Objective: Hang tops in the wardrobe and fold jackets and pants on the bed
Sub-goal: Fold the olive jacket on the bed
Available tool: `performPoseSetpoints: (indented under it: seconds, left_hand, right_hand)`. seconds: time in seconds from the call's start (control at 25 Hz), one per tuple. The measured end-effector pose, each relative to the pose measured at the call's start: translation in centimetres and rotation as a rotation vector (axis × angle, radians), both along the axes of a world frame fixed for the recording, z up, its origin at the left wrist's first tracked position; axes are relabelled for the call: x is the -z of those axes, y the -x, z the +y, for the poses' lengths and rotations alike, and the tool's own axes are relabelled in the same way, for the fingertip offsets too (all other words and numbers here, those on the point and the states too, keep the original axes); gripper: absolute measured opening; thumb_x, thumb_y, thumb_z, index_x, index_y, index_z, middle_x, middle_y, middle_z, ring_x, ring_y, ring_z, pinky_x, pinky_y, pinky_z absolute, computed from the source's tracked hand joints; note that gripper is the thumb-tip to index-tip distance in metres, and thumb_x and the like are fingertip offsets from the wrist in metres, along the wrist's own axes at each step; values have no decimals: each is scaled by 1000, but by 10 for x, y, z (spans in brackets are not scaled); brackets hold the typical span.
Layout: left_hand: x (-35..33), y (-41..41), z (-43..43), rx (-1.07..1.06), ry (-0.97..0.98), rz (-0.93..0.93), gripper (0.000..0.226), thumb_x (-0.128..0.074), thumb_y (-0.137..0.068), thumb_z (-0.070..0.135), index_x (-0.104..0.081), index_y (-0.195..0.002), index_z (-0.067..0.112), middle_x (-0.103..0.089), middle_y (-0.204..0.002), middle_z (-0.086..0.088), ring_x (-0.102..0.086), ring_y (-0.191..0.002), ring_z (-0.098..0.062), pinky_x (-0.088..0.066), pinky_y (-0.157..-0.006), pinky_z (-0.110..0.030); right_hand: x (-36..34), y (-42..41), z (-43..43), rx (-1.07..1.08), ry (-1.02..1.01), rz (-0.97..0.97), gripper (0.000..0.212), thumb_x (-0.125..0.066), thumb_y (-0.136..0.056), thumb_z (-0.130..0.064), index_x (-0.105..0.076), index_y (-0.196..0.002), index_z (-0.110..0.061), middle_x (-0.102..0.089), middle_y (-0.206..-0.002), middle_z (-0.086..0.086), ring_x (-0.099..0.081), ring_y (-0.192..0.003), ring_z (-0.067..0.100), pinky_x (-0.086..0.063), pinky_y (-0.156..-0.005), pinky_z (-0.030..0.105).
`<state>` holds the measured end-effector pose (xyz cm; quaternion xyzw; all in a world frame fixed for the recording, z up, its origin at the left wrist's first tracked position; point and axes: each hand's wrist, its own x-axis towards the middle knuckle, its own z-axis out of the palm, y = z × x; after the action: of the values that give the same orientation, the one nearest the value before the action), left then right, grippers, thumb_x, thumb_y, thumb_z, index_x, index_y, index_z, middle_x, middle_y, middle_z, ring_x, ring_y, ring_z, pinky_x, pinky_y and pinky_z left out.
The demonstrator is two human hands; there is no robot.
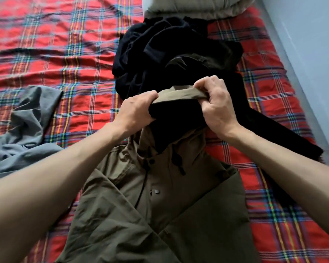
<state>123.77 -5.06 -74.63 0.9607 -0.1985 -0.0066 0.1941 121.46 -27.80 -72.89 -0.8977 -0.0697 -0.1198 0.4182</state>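
An olive-green hooded jacket [160, 202] lies front-up on the bed, both sleeves folded across its chest. Its hood, with a dark lining, is lifted off the bed. My left hand [137, 109] grips the hood's left rim and my right hand [215, 105] grips the right rim, both with fingers curled round the fabric. A heap of black clothes [169, 54] lies just beyond the hood, and a black strip of cloth [279, 130] runs out to the right under my right wrist.
The bed carries a red plaid sheet [65, 54]. A grey garment [25, 130] lies crumpled at the left edge. A beige pillow [194, 6] sits at the head of the bed. A pale wall [311, 54] runs along the right side.
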Motion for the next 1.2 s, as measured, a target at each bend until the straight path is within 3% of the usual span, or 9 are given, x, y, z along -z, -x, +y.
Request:
performPoseSetpoints:
  seconds: [0.16, 0.36, 0.48, 0.64, 0.8, 0.92, 1.08, 1.12, 1.2]
  left_hand:
    - [-15, 1, 3, 142, -8, 227, 53, -83, -69, 38, -48, -100, 14, -63, -89, -5, -61, -83, -30, -38, -65, -34]
    - [-41, 5, 7, 198, -12, 478, 40, -81, -71, 34, -45, -82, 21, -51, -74, 11, -50, -67, -12, -34, -58, -22]
    - [-39, 13, 6, 126, -9, 112, 25, -60, -66, 26, -36, -68, 21, -41, -60, 8, -52, -63, -28, -31, -56, -32]
    - [-24, 45, -1, -301, 154, -496, 20, -54, -67, -3, -56, -81, 12, -52, -81, -4, -50, -67, -24, -32, -51, -34]
    - [54, 94, 20, -77, -303, -290, 46, -66, -75, 4, -61, -118, 22, -51, -129, -10, -51, -99, -32, -47, -73, -43]
    - [66, 92, 46, -103, -389, -80, 64, -66, -68, 11, -57, -131, 20, -39, -146, -17, -44, -116, -37, -44, -89, -48]
    - [34, 75, 35, -148, -258, -226, 29, -69, -78, 23, -64, -106, 16, -54, -111, -10, -52, -91, -30, -45, -70, -42]
    - [30, 72, 25, -61, -240, -258, 24, -69, -79, 27, -63, -99, 15, -56, -101, -8, -54, -85, -28, -46, -65, -41]
    - [23, 65, 9, 98, -206, -229, 18, -69, -77, 25, -59, -90, 16, -58, -85, -3, -59, -74, -27, -45, -53, -38]
  right_hand:
    - [6, -5, -12, 63, 293, -73, 19, -55, -80, -4, -60, -95, -15, -45, -91, -5, -47, -92, 19, -43, -80, 33]
    - [3, -3, -15, -182, 357, -18, 22, -71, -80, -19, -55, -95, -19, -54, -88, -6, -57, -82, 18, -45, -66, 32]
    - [-3, -4, -11, -152, 397, -33, 17, -61, -78, -11, -54, -90, -21, -55, -84, -6, -58, -77, 23, -44, -60, 33]
    - [-13, 22, 5, -56, 300, -296, 19, -52, -75, -2, -59, -91, -10, -53, -91, 4, -52, -80, 21, -38, -58, 31]
    - [44, 59, -5, -427, 607, -162, 27, -43, -78, -6, -63, -95, -13, -56, -96, 8, -53, -91, 29, -46, -75, 40]
    - [67, 64, -17, -262, 677, -30, 31, -56, -75, -12, -63, -104, -18, -55, -110, 6, -52, -102, 29, -39, -86, 40]
    - [41, 57, -5, 437, 279, 105, 30, -62, -78, -20, -47, -102, -13, -50, -100, 8, -52, -93, 31, -35, -77, 37]
    - [36, 58, 0, 479, 170, 145, 25, -63, -81, -21, -43, -95, -15, -52, -88, 5, -56, -82, 31, -36, -69, 36]
    - [40, 75, 11, 210, 161, 53, 21, -63, -86, -22, -42, -82, -20, -51, -68, -1, -58, -62, 30, -41, -56, 36]
